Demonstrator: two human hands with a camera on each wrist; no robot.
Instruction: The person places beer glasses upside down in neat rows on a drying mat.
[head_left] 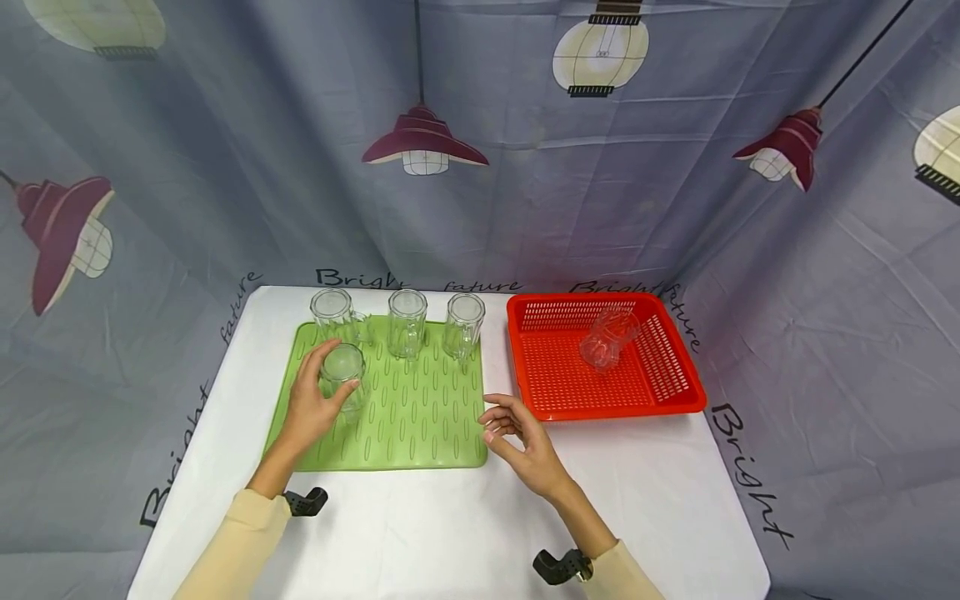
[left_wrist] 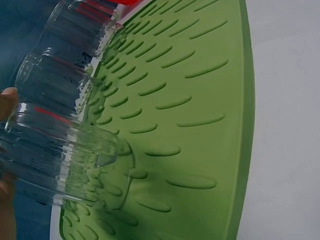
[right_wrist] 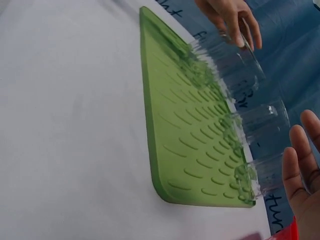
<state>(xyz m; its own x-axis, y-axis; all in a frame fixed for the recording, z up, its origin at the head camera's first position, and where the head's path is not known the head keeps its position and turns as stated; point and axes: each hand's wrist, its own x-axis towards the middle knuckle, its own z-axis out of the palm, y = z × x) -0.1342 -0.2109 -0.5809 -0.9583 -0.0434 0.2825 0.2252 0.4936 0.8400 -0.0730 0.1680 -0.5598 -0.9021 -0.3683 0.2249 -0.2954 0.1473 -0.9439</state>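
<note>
My left hand [head_left: 309,410] grips a clear glass mug [head_left: 343,373] near its upper end, fingers on one side and thumb on the other. The mug stands upright at the left of a green ridged mat [head_left: 420,421]; in the left wrist view its lower end [left_wrist: 107,170] is right at the mat's surface. Along the mat's back edge stand three more glass mugs, at left [head_left: 330,307], middle [head_left: 407,323] and right [head_left: 464,325]. My right hand [head_left: 528,450] hovers by the mat's right edge, fingers relaxed and holding nothing.
A red plastic basket [head_left: 607,412] sits to the right of the mat, with glassware [head_left: 609,337] lying tilted inside. Both stand on a white-covered table [head_left: 435,533]. A grey curtain [head_left: 480,217] printed with lamps hangs behind and at the sides.
</note>
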